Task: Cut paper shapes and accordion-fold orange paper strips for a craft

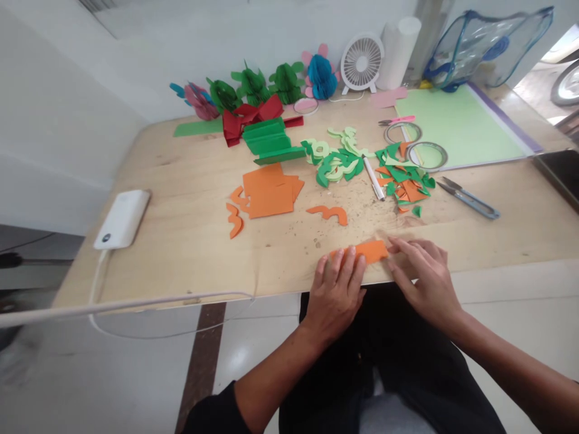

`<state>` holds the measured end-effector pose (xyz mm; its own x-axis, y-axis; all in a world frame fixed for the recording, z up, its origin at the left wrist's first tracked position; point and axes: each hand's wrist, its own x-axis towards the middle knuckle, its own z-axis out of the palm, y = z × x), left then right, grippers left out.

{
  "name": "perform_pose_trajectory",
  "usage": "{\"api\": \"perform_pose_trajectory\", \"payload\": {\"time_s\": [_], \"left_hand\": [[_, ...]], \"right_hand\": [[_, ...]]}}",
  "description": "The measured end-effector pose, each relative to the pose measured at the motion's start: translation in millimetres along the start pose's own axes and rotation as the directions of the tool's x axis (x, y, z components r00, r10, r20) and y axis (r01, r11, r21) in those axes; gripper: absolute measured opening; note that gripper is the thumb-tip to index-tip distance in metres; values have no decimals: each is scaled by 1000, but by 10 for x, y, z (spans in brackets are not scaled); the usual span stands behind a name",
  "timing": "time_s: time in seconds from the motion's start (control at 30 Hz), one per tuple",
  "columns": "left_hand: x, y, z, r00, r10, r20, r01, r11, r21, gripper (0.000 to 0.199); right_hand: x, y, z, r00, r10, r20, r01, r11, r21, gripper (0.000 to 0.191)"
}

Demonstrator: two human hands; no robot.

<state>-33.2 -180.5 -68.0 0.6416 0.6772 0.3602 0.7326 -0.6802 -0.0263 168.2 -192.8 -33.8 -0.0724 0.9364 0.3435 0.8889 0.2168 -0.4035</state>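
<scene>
A narrow strip of orange paper point(373, 251), seemingly folded, lies at the table's front edge. My left hand point(337, 289) rests on its left part with the fingers laid flat, covering that end. At the other end, my right hand point(420, 268) has thumb and fingertips closed at the paper's edge; the hand is slightly blurred. Just beyond lies a wavy orange cutout point(328, 213). More orange sheets point(271, 199) are stacked to the left, with wavy orange cutouts point(235, 220) beside them.
Green cutouts point(339, 166), a white pen point(373, 179), paper scraps point(409, 184) and thread snips point(470, 199) lie beyond my hands. Tape rolls point(427, 156) sit on a green sheet point(470, 126). Paper flowers and a fan point(362, 60) line the wall. A power bank point(122, 220) trails a cable.
</scene>
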Motion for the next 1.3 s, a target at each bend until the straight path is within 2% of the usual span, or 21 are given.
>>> {"api": "perform_pose_trajectory", "payload": {"time_s": [0.13, 0.3, 0.53, 0.83, 1.3], "left_hand": [[7, 1, -10, 1000, -3, 3, 3, 1000, -5, 54], [14, 1, -6, 1000, -11, -3, 11, 1000, -7, 54], [13, 4, -9, 1000, -16, -14, 16, 1000, 20, 54], [22, 2, -24, 1000, -23, 5, 23, 1000, 5, 53], [26, -20, -49, 999, 13, 48, -14, 999, 30, 49]], "right_hand": [[122, -64, 23, 997, 48, 56, -51, 997, 58, 31], [199, -91, 52, 995, 62, 74, -66, 997, 42, 27], [238, -98, 112, 1000, -14, 16, 16, 997, -76, 20], [282, -114, 137, 996, -75, 38, 81, 983, -167, 19], [297, -118, 141, 992, -121, 48, 128, 967, -219, 20]]}}
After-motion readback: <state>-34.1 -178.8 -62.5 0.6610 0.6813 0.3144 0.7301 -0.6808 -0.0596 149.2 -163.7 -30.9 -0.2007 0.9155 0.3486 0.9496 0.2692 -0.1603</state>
